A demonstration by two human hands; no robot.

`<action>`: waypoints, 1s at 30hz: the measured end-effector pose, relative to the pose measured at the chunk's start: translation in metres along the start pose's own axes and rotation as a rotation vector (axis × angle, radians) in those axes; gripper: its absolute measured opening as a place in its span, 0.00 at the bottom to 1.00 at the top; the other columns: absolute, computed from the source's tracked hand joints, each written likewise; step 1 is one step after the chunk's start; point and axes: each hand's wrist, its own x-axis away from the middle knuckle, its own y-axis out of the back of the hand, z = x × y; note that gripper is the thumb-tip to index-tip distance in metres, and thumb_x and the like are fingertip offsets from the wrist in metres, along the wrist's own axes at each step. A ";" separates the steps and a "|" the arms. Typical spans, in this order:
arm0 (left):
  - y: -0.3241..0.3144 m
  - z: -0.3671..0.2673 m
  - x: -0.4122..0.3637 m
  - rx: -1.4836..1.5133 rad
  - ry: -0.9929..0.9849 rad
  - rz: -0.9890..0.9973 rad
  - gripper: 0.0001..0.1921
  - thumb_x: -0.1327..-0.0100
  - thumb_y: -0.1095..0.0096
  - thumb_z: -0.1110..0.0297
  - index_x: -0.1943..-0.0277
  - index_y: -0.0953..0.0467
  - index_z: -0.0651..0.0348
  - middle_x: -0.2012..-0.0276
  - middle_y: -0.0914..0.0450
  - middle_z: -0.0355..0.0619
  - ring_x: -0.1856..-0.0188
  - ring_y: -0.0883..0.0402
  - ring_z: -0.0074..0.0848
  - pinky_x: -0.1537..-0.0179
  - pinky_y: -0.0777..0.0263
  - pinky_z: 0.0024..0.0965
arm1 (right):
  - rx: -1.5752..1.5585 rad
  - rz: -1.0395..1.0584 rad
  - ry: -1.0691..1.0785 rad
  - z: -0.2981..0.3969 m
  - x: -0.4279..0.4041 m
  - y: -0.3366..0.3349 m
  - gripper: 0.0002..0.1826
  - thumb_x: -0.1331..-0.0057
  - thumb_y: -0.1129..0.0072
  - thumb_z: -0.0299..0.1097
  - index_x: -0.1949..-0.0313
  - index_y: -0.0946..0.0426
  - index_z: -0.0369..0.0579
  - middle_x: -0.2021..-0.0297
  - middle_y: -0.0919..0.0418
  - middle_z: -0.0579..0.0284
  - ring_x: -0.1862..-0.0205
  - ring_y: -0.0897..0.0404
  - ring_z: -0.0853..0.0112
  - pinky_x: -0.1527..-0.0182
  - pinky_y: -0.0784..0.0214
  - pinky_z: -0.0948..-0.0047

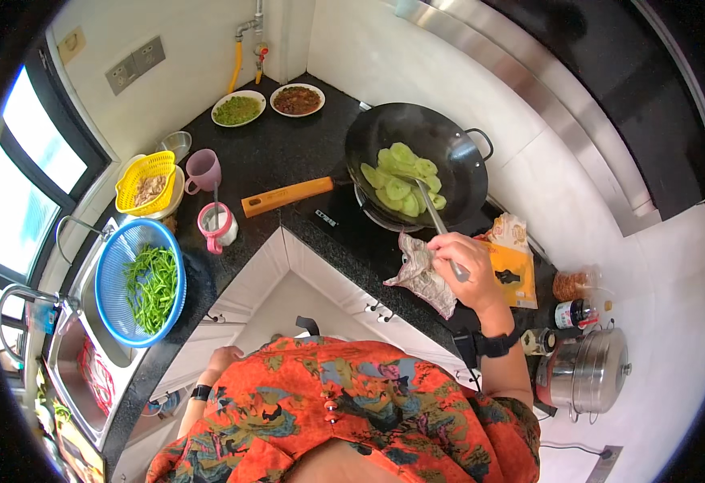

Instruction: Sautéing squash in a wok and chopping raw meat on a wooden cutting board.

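My right hand (464, 265) grips the handle of a metal cooking spatula (436, 212). The spatula's head lies among thin pale-green slices of a vegetable (396, 188) in a black wok (382, 124). The wok stands on a black cooktop (346, 232), its wooden handle (289, 196) pointing left. Under my right hand is a crumpled patterned cloth (422, 281). My left hand (226, 357) hangs low beside my orange patterned shirt, nearest to the cabinet fronts; its fingers are partly hidden.
A blue colander (105, 290) of cut green vegetables sits by the sink (66, 356). Nearby are a yellow basket (124, 187), a purple mug (203, 169) and a pink-rimmed jar (227, 234). Two filled plates (239, 124) stand behind. An orange packet (524, 284), bottles (579, 314) and a steel pot (588, 374) line the right.
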 end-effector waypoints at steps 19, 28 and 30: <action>-0.016 0.033 -0.019 -0.002 -0.078 -0.006 0.11 0.44 0.42 0.65 0.59 0.18 0.53 0.63 0.17 0.49 0.59 0.18 0.41 0.54 0.26 0.38 | 0.046 -0.180 0.036 -0.073 -0.033 -0.030 0.07 0.45 0.41 0.21 0.71 0.31 0.41 0.68 0.22 0.54 0.66 0.21 0.57 0.64 0.28 0.67; -0.011 0.016 -0.021 -0.072 -0.103 -0.005 0.09 0.45 0.42 0.66 0.62 0.18 0.53 0.65 0.16 0.49 0.61 0.18 0.38 0.57 0.25 0.36 | -0.060 -0.017 -0.036 -0.033 -0.007 0.000 0.06 0.46 0.40 0.20 0.71 0.29 0.40 0.68 0.21 0.53 0.67 0.21 0.60 0.63 0.29 0.69; -0.003 0.005 -0.022 0.016 -0.091 0.004 0.09 0.45 0.42 0.66 0.63 0.18 0.53 0.65 0.17 0.49 0.61 0.18 0.39 0.57 0.25 0.36 | -0.121 -0.073 -0.106 -0.015 -0.004 0.018 0.06 0.46 0.41 0.19 0.70 0.28 0.40 0.64 0.20 0.51 0.65 0.20 0.63 0.62 0.29 0.70</action>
